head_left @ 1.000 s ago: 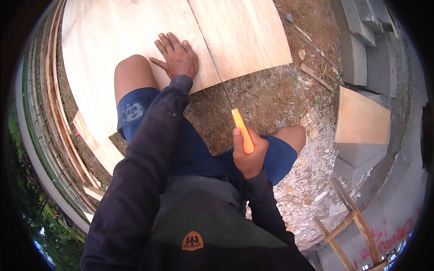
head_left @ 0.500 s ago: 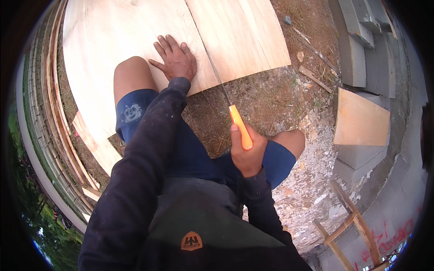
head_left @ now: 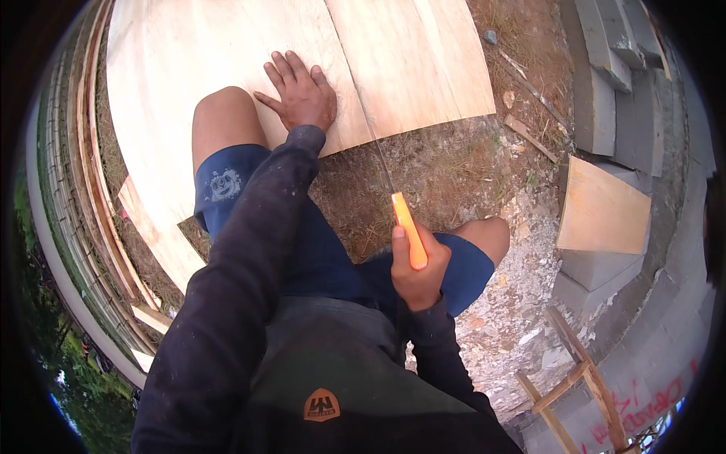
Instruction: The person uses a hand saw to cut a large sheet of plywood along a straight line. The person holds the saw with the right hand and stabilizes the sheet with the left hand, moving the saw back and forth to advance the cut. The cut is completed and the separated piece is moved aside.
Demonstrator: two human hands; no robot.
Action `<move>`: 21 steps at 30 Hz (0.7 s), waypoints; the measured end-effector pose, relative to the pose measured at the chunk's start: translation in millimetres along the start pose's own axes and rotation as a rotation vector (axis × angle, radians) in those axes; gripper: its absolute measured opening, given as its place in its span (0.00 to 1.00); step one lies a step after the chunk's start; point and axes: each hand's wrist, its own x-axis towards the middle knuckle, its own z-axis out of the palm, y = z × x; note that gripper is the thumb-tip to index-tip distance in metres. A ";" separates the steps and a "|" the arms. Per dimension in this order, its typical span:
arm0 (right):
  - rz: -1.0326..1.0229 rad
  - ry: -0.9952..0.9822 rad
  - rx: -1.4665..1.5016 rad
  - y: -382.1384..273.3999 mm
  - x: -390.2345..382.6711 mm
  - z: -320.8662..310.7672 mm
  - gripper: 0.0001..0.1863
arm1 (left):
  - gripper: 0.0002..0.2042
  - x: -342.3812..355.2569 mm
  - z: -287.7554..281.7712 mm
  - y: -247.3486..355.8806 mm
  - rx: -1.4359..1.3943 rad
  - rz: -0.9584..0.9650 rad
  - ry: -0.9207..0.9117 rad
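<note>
A large pale plywood sheet (head_left: 204, 45) spreads out in front of me, with a long narrow cut or line running away through it. My left hand (head_left: 305, 94) lies flat on the sheet just left of that line, fingers spread. My left knee also rests on the wood. In my right hand (head_left: 420, 271) is the orange handle of a handsaw (head_left: 409, 231), gripped with the thumb along it. The thin dark blade slants up and away from the handle and meets the sheet's near edge at the line. The far part of the blade is hard to make out.
Grey blocks (head_left: 594, 113) are stacked at the right, with a small plywood offcut (head_left: 605, 206) leaning on them. A wooden frame (head_left: 578, 374) stands at lower right. Long timber strips (head_left: 98, 166) lie along the left. Dry soil and wood scraps lie around.
The saw and my right hand have drawn back slightly toward me. My left hand stays flat on the sheet; the whole view has shifted a little.
</note>
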 end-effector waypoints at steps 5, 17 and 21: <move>0.078 -0.060 -0.028 -17.8 99.1 48.5 0.13 | 0.31 -6.1 -4.3 -1.7 0.005 0.010 -0.033; -0.043 -0.025 0.080 -1.4 94.4 51.2 0.11 | 0.31 -0.7 0.0 3.1 -0.004 0.010 -0.005; 0.004 -0.024 0.057 -1.0 82.1 46.3 0.12 | 0.31 -5.1 0.2 1.4 -0.009 0.008 -0.037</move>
